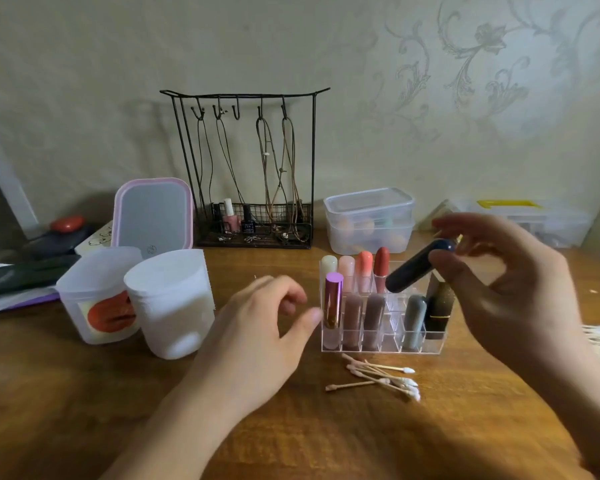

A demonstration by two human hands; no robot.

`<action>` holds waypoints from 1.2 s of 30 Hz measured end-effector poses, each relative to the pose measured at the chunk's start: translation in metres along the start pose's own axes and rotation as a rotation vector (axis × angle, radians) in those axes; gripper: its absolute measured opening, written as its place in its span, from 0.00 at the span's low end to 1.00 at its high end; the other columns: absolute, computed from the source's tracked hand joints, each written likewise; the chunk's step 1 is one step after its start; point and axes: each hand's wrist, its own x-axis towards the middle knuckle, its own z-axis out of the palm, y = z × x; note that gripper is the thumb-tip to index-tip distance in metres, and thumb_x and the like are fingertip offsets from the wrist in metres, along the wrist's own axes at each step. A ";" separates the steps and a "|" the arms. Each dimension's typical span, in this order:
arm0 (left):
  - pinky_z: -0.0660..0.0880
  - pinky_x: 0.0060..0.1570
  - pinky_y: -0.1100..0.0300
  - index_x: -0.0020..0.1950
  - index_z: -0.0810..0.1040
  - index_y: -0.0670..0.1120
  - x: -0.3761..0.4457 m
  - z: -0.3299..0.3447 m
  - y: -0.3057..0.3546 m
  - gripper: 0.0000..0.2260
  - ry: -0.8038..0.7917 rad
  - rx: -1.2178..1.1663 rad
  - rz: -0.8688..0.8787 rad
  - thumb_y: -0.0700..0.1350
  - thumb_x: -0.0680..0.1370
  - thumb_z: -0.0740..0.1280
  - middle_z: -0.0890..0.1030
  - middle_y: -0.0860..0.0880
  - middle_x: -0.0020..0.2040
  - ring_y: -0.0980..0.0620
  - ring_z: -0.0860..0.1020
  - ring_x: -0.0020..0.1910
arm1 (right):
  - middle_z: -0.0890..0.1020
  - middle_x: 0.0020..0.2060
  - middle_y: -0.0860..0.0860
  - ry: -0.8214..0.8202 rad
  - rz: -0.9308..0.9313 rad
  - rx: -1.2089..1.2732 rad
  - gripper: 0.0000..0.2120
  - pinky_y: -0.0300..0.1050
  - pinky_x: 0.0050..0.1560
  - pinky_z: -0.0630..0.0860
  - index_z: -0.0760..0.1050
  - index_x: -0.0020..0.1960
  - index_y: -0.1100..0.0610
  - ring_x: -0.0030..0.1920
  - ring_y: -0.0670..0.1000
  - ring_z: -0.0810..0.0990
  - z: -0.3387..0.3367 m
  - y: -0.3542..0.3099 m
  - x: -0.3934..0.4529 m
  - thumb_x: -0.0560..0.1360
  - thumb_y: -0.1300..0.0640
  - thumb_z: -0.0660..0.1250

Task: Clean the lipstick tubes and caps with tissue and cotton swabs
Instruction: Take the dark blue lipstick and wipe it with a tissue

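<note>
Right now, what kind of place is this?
Probably a home vanity or dressing table: a clear acrylic organizer of lipsticks, a pink-framed tabletop mirror and a black wire jewellery stand with necklaces, all on a wooden tabletop against wallpaper.

In my right grip (499,271) I pinch a dark blue lipstick tube (417,267), tilted, its upper end by my fingertips, its lower end hanging over the clear organizer (381,344). That organizer stands on the bench (291,427) with tubes upright in its compartments: a purple-capped one (333,299) at the front left, two brownish ones beside it, a grey one (414,317) and a black-and-gold one (439,306) at the front right, pale, pink and red ones behind. Cotton swabs (381,377) lie in a loose pile just in front of it. A roll of tissue (170,303) stands upright well to the left.
</note>
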 end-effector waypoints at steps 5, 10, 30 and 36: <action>0.70 0.39 0.72 0.58 0.74 0.58 -0.011 0.000 0.024 0.17 -0.090 -0.334 0.165 0.66 0.77 0.57 0.79 0.62 0.47 0.63 0.78 0.47 | 0.86 0.41 0.54 -0.216 0.228 0.658 0.10 0.39 0.42 0.81 0.82 0.50 0.53 0.38 0.52 0.83 0.011 -0.016 -0.026 0.69 0.59 0.70; 0.70 0.43 0.75 0.57 0.75 0.55 -0.015 0.003 0.030 0.13 -0.227 -0.364 0.219 0.58 0.78 0.58 0.80 0.61 0.49 0.63 0.76 0.50 | 0.85 0.40 0.48 -0.293 0.161 0.608 0.09 0.34 0.39 0.77 0.82 0.51 0.50 0.38 0.46 0.83 0.018 -0.016 -0.037 0.74 0.47 0.70; 0.68 0.34 0.60 0.52 0.75 0.49 0.000 0.001 0.015 0.10 -0.015 -0.980 -0.309 0.50 0.81 0.56 0.73 0.49 0.36 0.51 0.69 0.34 | 0.85 0.42 0.41 -0.450 0.280 0.339 0.16 0.33 0.41 0.79 0.81 0.43 0.45 0.42 0.40 0.84 0.023 -0.018 -0.044 0.66 0.64 0.79; 0.63 0.33 0.58 0.50 0.74 0.44 0.003 -0.005 0.013 0.10 0.034 -1.293 -0.453 0.46 0.82 0.56 0.72 0.46 0.36 0.52 0.68 0.32 | 0.74 0.34 0.33 -0.585 0.068 -0.082 0.11 0.34 0.37 0.72 0.74 0.44 0.40 0.38 0.39 0.75 0.044 -0.032 -0.060 0.69 0.42 0.75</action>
